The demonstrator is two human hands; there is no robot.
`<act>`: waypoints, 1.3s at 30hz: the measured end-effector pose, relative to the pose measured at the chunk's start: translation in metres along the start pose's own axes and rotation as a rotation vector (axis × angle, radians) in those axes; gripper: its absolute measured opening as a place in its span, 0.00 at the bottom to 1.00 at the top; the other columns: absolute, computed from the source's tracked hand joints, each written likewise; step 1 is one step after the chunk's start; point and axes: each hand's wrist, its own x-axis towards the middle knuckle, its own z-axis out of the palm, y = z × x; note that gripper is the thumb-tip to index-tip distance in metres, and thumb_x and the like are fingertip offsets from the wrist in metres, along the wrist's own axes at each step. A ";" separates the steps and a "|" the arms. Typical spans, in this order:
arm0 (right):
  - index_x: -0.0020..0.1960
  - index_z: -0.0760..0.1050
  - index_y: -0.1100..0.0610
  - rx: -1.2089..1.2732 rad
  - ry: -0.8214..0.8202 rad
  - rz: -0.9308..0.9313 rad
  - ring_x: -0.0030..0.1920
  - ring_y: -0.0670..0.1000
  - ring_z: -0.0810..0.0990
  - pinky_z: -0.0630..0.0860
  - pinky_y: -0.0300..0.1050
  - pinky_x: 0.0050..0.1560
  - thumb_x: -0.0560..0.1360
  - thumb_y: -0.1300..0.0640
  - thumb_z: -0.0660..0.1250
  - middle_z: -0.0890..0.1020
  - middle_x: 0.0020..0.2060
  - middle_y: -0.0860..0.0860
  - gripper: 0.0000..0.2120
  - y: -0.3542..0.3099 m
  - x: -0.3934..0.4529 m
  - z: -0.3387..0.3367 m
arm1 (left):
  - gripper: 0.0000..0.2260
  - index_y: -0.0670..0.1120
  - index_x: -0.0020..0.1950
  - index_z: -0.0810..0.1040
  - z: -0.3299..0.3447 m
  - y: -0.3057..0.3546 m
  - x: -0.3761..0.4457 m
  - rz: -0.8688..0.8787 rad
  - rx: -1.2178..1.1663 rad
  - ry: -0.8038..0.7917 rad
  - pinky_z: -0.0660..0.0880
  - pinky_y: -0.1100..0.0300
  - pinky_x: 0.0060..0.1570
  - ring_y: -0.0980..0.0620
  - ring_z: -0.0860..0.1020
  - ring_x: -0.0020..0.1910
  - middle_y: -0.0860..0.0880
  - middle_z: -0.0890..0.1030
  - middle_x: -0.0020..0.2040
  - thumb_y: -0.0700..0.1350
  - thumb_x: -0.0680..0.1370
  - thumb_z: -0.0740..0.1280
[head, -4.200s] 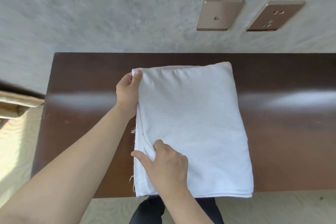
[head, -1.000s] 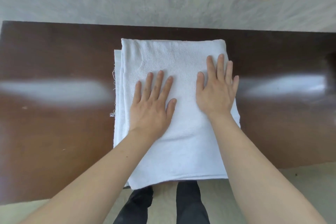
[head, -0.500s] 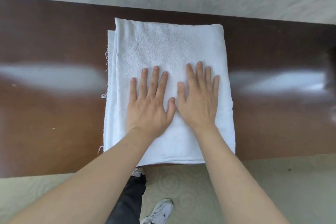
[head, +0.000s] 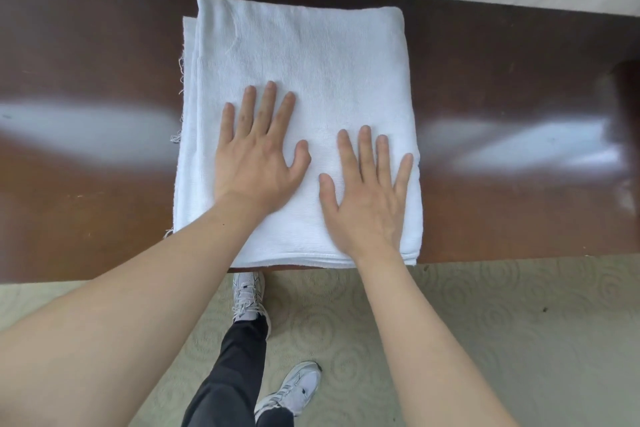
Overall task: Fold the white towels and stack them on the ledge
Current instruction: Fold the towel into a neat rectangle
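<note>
So the ledge [head: 104, 218], dark glossy wood, carries one folded white towel [head: 311, 55], lying flat near its middle, near hem flush with the ledge's front edge. Fold looks done; layers sit slightly offset along the towel's left side, frayed threads showing there. Judging by this, one towel is folded and placed, and no others are in view, so I can't tell what's left. Left hand [head: 258, 156] and right hand [head: 369, 198] both press flat on the towel's near half, fingers spread, side by side but apart, gripping nothing.
</note>
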 end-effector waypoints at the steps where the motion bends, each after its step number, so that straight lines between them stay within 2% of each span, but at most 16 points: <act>1: 0.82 0.48 0.49 0.002 0.010 0.047 0.81 0.53 0.43 0.41 0.62 0.78 0.82 0.38 0.47 0.48 0.82 0.51 0.32 0.004 -0.004 0.003 | 0.31 0.52 0.82 0.50 0.000 0.000 0.000 -0.003 -0.006 0.004 0.45 0.45 0.78 0.47 0.46 0.81 0.50 0.50 0.83 0.62 0.81 0.48; 3: 0.82 0.48 0.50 0.024 0.045 0.178 0.81 0.54 0.44 0.46 0.61 0.78 0.82 0.38 0.48 0.49 0.82 0.50 0.32 0.010 -0.015 0.005 | 0.31 0.52 0.82 0.50 -0.001 0.000 0.000 -0.011 -0.011 0.013 0.45 0.45 0.79 0.47 0.46 0.81 0.50 0.50 0.83 0.61 0.81 0.48; 6: 0.82 0.47 0.50 0.054 0.044 0.255 0.81 0.57 0.47 0.53 0.62 0.77 0.81 0.38 0.48 0.48 0.82 0.49 0.33 0.020 -0.028 0.003 | 0.31 0.52 0.82 0.51 -0.001 0.001 -0.001 -0.003 -0.017 0.016 0.46 0.45 0.79 0.47 0.47 0.81 0.50 0.51 0.82 0.61 0.81 0.48; 8: 0.82 0.46 0.52 0.118 0.033 0.328 0.80 0.57 0.49 0.52 0.61 0.78 0.81 0.38 0.48 0.50 0.82 0.52 0.35 0.028 -0.034 0.001 | 0.31 0.52 0.82 0.51 0.001 0.001 -0.001 -0.008 -0.015 0.024 0.45 0.45 0.79 0.47 0.47 0.81 0.50 0.51 0.82 0.61 0.81 0.48; 11: 0.82 0.45 0.57 0.130 0.033 0.448 0.81 0.55 0.46 0.45 0.63 0.78 0.80 0.37 0.46 0.51 0.81 0.56 0.38 0.026 -0.026 -0.007 | 0.31 0.51 0.82 0.50 -0.001 0.001 0.000 -0.015 -0.009 0.020 0.45 0.45 0.79 0.47 0.46 0.81 0.49 0.50 0.83 0.61 0.81 0.48; 12: 0.82 0.45 0.58 0.126 0.054 0.423 0.81 0.55 0.44 0.42 0.64 0.78 0.80 0.36 0.46 0.49 0.81 0.56 0.38 0.019 -0.017 -0.010 | 0.31 0.51 0.82 0.50 -0.002 0.001 0.000 -0.014 -0.012 0.019 0.45 0.45 0.79 0.48 0.46 0.81 0.49 0.50 0.83 0.61 0.81 0.48; 14: 0.82 0.47 0.55 0.146 0.105 0.244 0.81 0.54 0.44 0.38 0.63 0.78 0.81 0.37 0.46 0.48 0.81 0.54 0.35 0.002 0.006 -0.012 | 0.31 0.51 0.82 0.50 0.000 0.001 -0.001 -0.005 -0.018 0.023 0.44 0.45 0.79 0.48 0.45 0.81 0.49 0.50 0.83 0.61 0.81 0.47; 16: 0.82 0.50 0.50 0.111 0.080 0.073 0.81 0.54 0.44 0.39 0.60 0.79 0.82 0.38 0.46 0.50 0.82 0.52 0.32 -0.007 0.022 -0.007 | 0.31 0.52 0.82 0.50 0.002 0.000 0.000 -0.005 -0.022 0.019 0.44 0.45 0.79 0.48 0.45 0.81 0.50 0.49 0.83 0.62 0.80 0.47; 17: 0.82 0.50 0.49 0.085 0.059 0.066 0.81 0.53 0.44 0.41 0.60 0.79 0.82 0.38 0.46 0.50 0.82 0.51 0.31 -0.007 0.025 -0.002 | 0.32 0.52 0.82 0.49 0.002 0.000 0.000 -0.013 -0.014 0.013 0.43 0.44 0.78 0.48 0.45 0.81 0.49 0.49 0.83 0.62 0.80 0.47; 21: 0.82 0.49 0.47 0.050 0.058 0.277 0.81 0.54 0.42 0.41 0.63 0.78 0.81 0.37 0.47 0.50 0.82 0.48 0.32 -0.005 0.024 0.005 | 0.32 0.55 0.82 0.45 -0.002 0.001 -0.001 -0.045 -0.004 -0.047 0.40 0.38 0.77 0.46 0.42 0.81 0.50 0.45 0.83 0.65 0.80 0.45; 24: 0.82 0.49 0.46 0.019 0.067 0.270 0.81 0.55 0.42 0.44 0.66 0.77 0.81 0.37 0.47 0.50 0.82 0.47 0.32 -0.006 0.025 0.007 | 0.32 0.60 0.81 0.44 -0.002 -0.008 -0.006 -0.093 0.003 -0.065 0.40 0.35 0.75 0.44 0.40 0.81 0.54 0.44 0.82 0.70 0.79 0.43; 28: 0.82 0.50 0.47 0.000 0.048 0.286 0.81 0.54 0.43 0.46 0.66 0.77 0.81 0.39 0.48 0.50 0.82 0.47 0.32 -0.005 0.024 0.008 | 0.31 0.64 0.80 0.43 -0.005 -0.026 0.005 -0.259 -0.072 -0.091 0.44 0.31 0.74 0.46 0.38 0.80 0.55 0.41 0.82 0.72 0.78 0.42; 34: 0.82 0.53 0.50 -0.010 0.025 0.275 0.81 0.55 0.46 0.48 0.65 0.77 0.80 0.44 0.51 0.52 0.81 0.49 0.31 -0.009 0.021 -0.004 | 0.29 0.64 0.80 0.42 -0.006 -0.033 0.025 -0.282 -0.096 -0.103 0.44 0.35 0.76 0.43 0.39 0.80 0.53 0.41 0.82 0.68 0.80 0.44; 39: 0.81 0.55 0.52 -0.047 0.013 0.268 0.81 0.56 0.48 0.51 0.66 0.76 0.80 0.45 0.51 0.54 0.81 0.50 0.31 -0.008 0.021 -0.003 | 0.28 0.62 0.80 0.43 -0.014 -0.074 0.109 -0.222 -0.118 -0.132 0.46 0.41 0.78 0.41 0.44 0.80 0.54 0.42 0.82 0.66 0.80 0.43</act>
